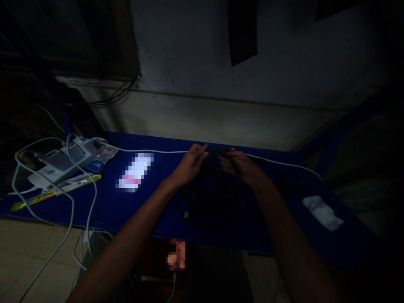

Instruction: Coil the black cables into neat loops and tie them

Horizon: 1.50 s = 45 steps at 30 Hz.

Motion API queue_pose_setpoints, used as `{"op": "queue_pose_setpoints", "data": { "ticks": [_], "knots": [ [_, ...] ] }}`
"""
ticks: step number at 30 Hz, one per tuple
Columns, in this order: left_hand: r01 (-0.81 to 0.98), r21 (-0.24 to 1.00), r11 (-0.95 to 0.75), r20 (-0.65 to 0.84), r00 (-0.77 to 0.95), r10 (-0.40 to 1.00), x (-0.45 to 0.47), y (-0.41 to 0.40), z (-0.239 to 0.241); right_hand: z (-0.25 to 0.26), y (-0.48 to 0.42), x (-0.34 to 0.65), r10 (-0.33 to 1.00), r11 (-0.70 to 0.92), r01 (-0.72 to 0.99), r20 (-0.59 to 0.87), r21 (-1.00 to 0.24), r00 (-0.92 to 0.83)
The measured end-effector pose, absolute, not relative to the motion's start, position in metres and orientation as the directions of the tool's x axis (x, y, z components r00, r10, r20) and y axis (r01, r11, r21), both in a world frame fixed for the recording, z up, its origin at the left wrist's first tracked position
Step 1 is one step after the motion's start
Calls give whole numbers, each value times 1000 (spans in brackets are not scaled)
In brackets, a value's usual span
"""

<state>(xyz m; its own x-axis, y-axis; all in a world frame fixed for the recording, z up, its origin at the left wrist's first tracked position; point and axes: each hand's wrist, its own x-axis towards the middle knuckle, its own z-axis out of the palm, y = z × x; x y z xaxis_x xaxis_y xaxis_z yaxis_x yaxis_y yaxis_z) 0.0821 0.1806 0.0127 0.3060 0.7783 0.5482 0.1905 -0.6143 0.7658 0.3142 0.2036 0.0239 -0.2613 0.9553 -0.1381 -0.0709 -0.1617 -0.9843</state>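
Note:
The scene is dim. A coil of black cable (206,198) lies on a blue table (120,206), in front of me. My left hand (191,164) pinches the top of the coil with its fingers closed. My right hand (240,166) grips the same upper part of the coil from the right, fingers curled round the strands. Both hands sit close together at the far side of the loop.
A white power strip (63,162) with white cables (71,202) sits at the table's left end, beside a yellow strip (53,191) and a small packet (102,159). A white cord (284,162) runs along the back. White crumpled cloth (322,212) lies right.

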Motion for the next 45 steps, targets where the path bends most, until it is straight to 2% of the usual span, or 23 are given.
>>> {"op": "queue_pose_setpoints", "data": {
  "ticks": [5, 8, 10, 12, 14, 17, 21, 24, 27, 33, 36, 42, 45],
  "knots": [
    [261, 759, -597, 525, 299, 797, 83, 183, 8, 29, 213, 317, 995, 85, -75, 88, -994, -39],
    [284, 766, -576, 516, 264, 815, 84, 183, 7, 32, 206, 308, 943, 299, 137, 314, -944, 109],
    [296, 774, -560, 505, 245, 828, 84, 182, 6, 33, 198, 300, 883, 414, 352, 464, -840, 69],
    [312, 777, -547, 486, 255, 836, 83, 182, 6, 32, 191, 291, 844, 506, 481, 526, -716, -105],
    [331, 773, -542, 462, 292, 837, 81, 183, 7, 31, 187, 285, 811, 577, 516, 516, -633, -274],
    [331, 781, -529, 428, 333, 840, 78, 185, 7, 27, 188, 285, 787, 615, 542, 484, -573, -382],
    [172, 880, -443, 375, 322, 869, 78, 188, 3, 24, 193, 297, 797, 602, 584, 462, -545, -389],
    [60, 942, -329, 295, 315, 902, 81, 188, 0, 23, 196, 304, 811, 585, 561, 423, -585, -404],
    [19, 972, -234, 219, 289, 932, 83, 186, 2, 24, 197, 306, 813, 581, 559, 402, -591, -421],
    [-142, 988, -58, 89, 224, 971, 84, 175, 27, 35, 190, 301, 766, 642, 540, 467, -544, -441],
    [-192, 979, -68, 109, 213, 971, 87, 170, 36, 45, 184, 300, 751, 658, 539, 509, -526, -421],
    [-228, 939, -258, 299, 165, 940, 97, 166, 37, 59, 179, 306, 699, 683, 612, 602, -399, -386],
    [-256, 932, -257, 306, 172, 937, 100, 164, 42, 66, 175, 309, 669, 701, 620, 626, -351, -402]
  ]
}}
